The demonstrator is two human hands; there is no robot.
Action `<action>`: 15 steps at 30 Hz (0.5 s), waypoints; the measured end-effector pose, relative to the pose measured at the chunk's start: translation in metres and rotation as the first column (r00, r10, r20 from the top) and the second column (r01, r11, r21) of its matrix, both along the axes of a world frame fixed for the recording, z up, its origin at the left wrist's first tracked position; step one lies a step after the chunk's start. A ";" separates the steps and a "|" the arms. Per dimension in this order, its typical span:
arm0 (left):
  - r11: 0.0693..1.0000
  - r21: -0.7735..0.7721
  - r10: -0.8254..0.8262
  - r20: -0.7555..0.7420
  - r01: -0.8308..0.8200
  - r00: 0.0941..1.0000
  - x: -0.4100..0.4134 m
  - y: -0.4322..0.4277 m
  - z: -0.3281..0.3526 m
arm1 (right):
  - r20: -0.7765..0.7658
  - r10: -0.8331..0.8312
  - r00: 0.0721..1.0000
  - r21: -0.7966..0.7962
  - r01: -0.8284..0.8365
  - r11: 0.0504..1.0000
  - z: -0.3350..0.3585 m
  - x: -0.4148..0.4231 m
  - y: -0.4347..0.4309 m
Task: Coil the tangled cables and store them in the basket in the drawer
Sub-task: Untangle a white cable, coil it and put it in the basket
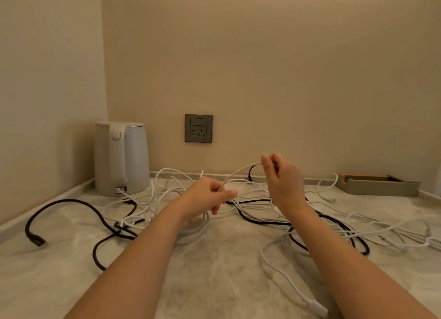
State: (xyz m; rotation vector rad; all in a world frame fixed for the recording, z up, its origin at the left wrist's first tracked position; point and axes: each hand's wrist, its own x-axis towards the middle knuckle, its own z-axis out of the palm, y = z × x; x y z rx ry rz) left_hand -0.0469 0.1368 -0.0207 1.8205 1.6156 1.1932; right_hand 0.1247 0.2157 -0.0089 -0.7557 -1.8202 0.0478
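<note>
white cable (241, 170) pinched between both raised hands

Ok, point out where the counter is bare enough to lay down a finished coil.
Bare counter lies at the near edge between the forearms, and at the near left, in front of the black cable loop. Crowded: the middle band from the kettle to the tray, strewn with white cables.

Nothing can be read — the kettle (121, 156) left of the fingers (225, 195) and the socket (198, 128) beyond them bear no legible marks.
</note>
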 end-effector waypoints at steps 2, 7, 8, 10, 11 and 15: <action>0.998 0.000 0.058 -0.113 -0.058 0.992 -0.002 0.004 -0.007 | -0.037 -0.040 0.999 -0.012 0.039 0.999 0.001 0.004 -0.002; 0.950 0.177 0.282 -0.137 -0.257 0.950 -0.001 0.009 -0.005 | -0.142 -0.084 0.986 -0.028 0.081 0.996 0.000 0.005 -0.004; 0.944 0.183 0.302 -0.151 -0.273 0.941 -0.001 0.010 -0.005 | -0.176 -0.079 0.981 -0.045 0.072 0.996 0.002 0.003 -0.006; 0.942 0.149 0.325 -0.195 -0.299 0.926 -0.007 0.011 -0.009 | -0.286 -0.056 0.957 -0.095 0.030 0.995 0.005 0.002 -0.008; 0.943 0.127 0.328 -0.213 -0.307 0.920 -0.010 0.011 -0.010 | -0.345 -0.041 0.938 -0.114 0.002 0.993 0.006 0.002 -0.009; 0.935 0.155 0.347 -0.219 -0.318 0.912 -0.016 0.012 -0.011 | -0.401 -0.058 0.914 -0.166 -0.011 0.986 0.006 0.008 -0.007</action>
